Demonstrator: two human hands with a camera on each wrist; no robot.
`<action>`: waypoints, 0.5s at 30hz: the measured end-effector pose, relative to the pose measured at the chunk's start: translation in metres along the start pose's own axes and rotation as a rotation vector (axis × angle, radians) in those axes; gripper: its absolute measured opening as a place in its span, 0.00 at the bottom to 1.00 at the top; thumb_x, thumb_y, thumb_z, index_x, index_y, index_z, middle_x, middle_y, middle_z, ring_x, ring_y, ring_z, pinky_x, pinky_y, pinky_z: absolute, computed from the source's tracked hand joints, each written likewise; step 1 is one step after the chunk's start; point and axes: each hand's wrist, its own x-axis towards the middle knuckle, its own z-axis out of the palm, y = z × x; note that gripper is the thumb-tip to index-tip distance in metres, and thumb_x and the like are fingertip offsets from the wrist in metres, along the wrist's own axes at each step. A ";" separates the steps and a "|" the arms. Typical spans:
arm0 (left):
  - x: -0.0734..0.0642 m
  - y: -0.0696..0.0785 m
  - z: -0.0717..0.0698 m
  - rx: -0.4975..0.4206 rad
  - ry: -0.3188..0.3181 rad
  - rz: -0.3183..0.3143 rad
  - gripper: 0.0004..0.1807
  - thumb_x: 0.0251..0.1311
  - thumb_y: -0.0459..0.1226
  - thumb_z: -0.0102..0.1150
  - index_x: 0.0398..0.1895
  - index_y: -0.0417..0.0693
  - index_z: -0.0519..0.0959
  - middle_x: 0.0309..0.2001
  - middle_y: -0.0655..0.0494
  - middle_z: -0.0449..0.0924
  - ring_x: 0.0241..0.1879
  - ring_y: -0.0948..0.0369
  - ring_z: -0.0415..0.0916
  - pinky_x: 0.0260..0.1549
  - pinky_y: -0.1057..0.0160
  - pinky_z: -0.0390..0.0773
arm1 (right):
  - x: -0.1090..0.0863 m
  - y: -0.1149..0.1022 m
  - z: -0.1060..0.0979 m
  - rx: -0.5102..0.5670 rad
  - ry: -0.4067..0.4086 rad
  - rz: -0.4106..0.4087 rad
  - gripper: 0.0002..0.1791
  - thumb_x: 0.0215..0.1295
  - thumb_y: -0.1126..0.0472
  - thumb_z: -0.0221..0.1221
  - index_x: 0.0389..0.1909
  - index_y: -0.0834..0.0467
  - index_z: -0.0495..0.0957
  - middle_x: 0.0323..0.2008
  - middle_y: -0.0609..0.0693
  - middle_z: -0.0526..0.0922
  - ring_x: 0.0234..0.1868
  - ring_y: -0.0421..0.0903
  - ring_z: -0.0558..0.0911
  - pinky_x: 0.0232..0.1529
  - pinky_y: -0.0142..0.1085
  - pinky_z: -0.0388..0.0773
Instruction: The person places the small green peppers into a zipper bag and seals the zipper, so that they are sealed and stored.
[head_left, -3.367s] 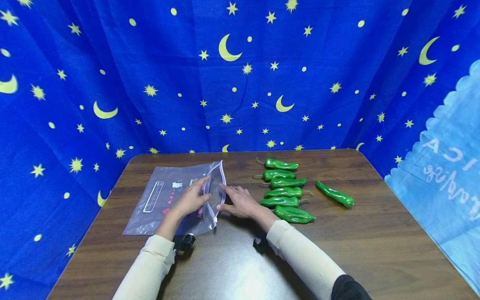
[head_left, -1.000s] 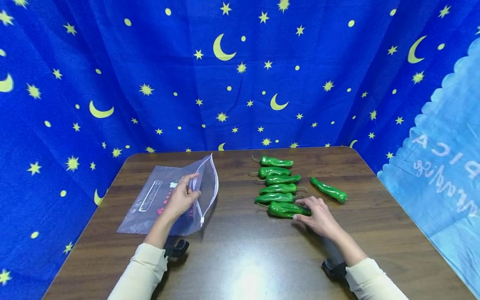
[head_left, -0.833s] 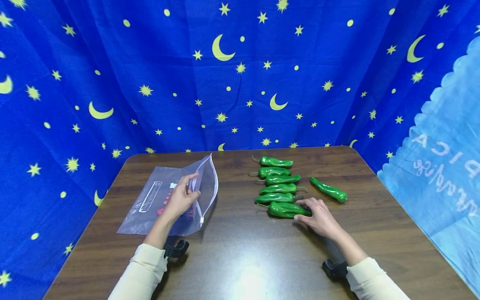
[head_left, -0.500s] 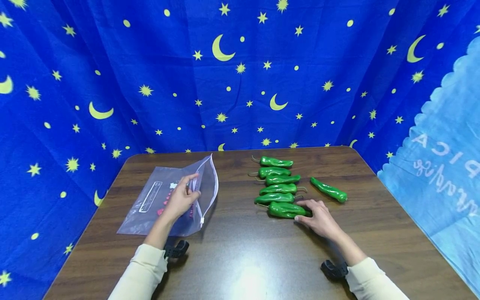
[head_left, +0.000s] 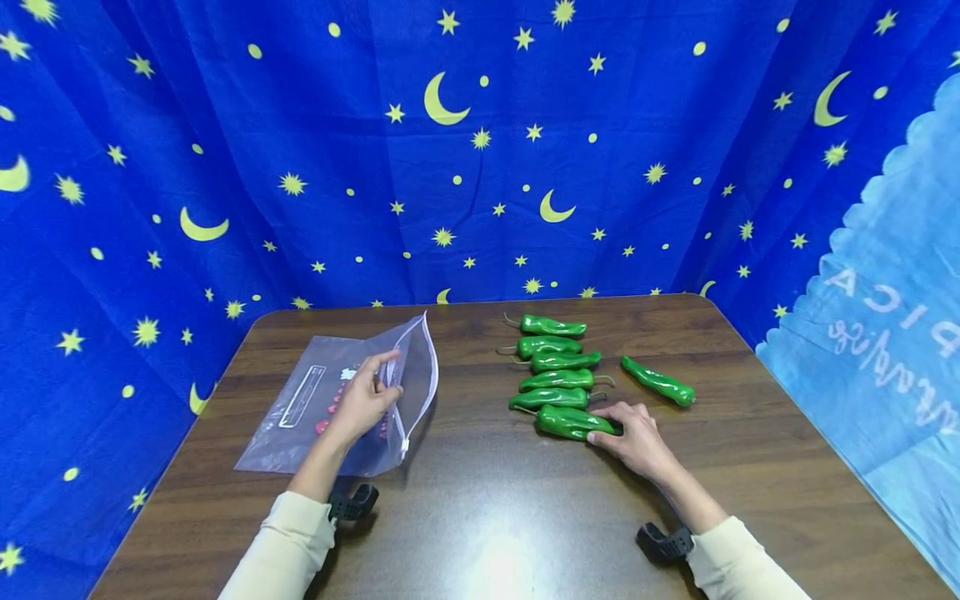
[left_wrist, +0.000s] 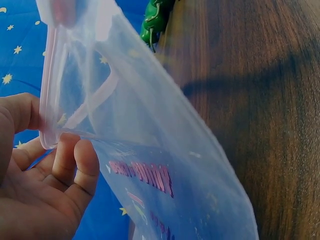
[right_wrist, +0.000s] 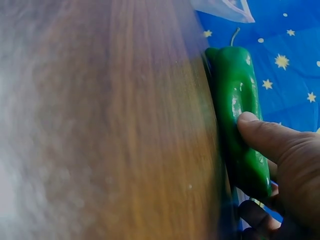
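My left hand (head_left: 362,402) pinches one edge of the mouth of a clear zip bag (head_left: 300,442), seen up close in the left wrist view. The bag (left_wrist: 165,125) has pink print and a white slider at its near corner, and its mouth gapes toward the right. On the right, my right hand (head_left: 637,437) grips the blunt end of the nearest green pepper (head_left: 566,422). In the right wrist view my thumb lies along the side of that pepper (right_wrist: 235,90), while the other fingers are partly hidden behind it.
Several more green peppers (head_left: 558,379) lie in a column behind the held one. A single pepper (head_left: 657,382) lies slanted to their right. All are on a brown wooden table (head_left: 465,500), with a blue star-and-moon curtain (head_left: 360,125) around its back and sides.
My right hand has left the bag's mouth and moved right to the nearest pepper, which it now grips. My left hand stays on the bag, whose mouth gapes wider.
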 end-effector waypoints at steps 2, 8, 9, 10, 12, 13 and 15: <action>0.000 0.000 0.000 -0.009 -0.001 -0.002 0.34 0.52 0.27 0.57 0.66 0.48 0.65 0.39 0.44 0.67 0.18 0.69 0.62 0.13 0.71 0.66 | 0.000 0.000 0.000 -0.004 0.004 -0.001 0.20 0.48 0.54 0.69 0.44 0.55 0.83 0.39 0.49 0.83 0.41 0.48 0.71 0.42 0.39 0.61; -0.001 0.000 0.000 -0.022 -0.007 -0.005 0.34 0.52 0.27 0.57 0.66 0.48 0.65 0.39 0.44 0.66 0.17 0.70 0.62 0.12 0.71 0.66 | -0.002 0.000 0.001 0.011 0.009 0.008 0.18 0.48 0.54 0.69 0.42 0.55 0.83 0.37 0.48 0.83 0.42 0.49 0.71 0.42 0.40 0.61; -0.001 0.001 0.000 -0.018 -0.006 -0.004 0.34 0.52 0.27 0.57 0.66 0.48 0.65 0.39 0.44 0.66 0.17 0.70 0.62 0.12 0.71 0.66 | -0.002 0.000 0.001 0.019 0.007 0.014 0.17 0.48 0.54 0.69 0.41 0.54 0.83 0.36 0.48 0.83 0.42 0.49 0.71 0.42 0.40 0.60; -0.001 0.001 0.000 -0.015 -0.006 -0.002 0.34 0.51 0.27 0.57 0.66 0.48 0.65 0.39 0.44 0.66 0.17 0.70 0.62 0.12 0.71 0.66 | -0.002 0.000 0.001 0.025 0.005 0.020 0.17 0.49 0.54 0.69 0.40 0.54 0.83 0.36 0.47 0.83 0.42 0.49 0.71 0.42 0.40 0.60; 0.000 0.000 0.000 -0.003 -0.006 0.002 0.34 0.52 0.27 0.57 0.66 0.48 0.65 0.38 0.44 0.67 0.17 0.70 0.62 0.12 0.71 0.66 | -0.003 0.001 0.001 0.041 0.001 0.030 0.16 0.49 0.54 0.69 0.39 0.54 0.83 0.36 0.47 0.83 0.43 0.50 0.71 0.44 0.41 0.61; 0.000 0.000 0.000 0.003 -0.006 0.002 0.34 0.52 0.28 0.57 0.66 0.48 0.65 0.38 0.44 0.67 0.17 0.70 0.62 0.12 0.71 0.66 | -0.003 0.001 0.001 0.047 -0.001 0.035 0.15 0.49 0.54 0.69 0.39 0.54 0.83 0.36 0.47 0.83 0.44 0.50 0.71 0.44 0.42 0.61; 0.000 -0.001 0.000 0.010 0.000 0.003 0.34 0.51 0.28 0.57 0.66 0.49 0.66 0.37 0.44 0.67 0.17 0.70 0.62 0.12 0.71 0.66 | -0.003 0.001 0.001 0.056 -0.005 0.039 0.14 0.50 0.54 0.68 0.39 0.53 0.83 0.37 0.47 0.83 0.44 0.50 0.71 0.44 0.42 0.61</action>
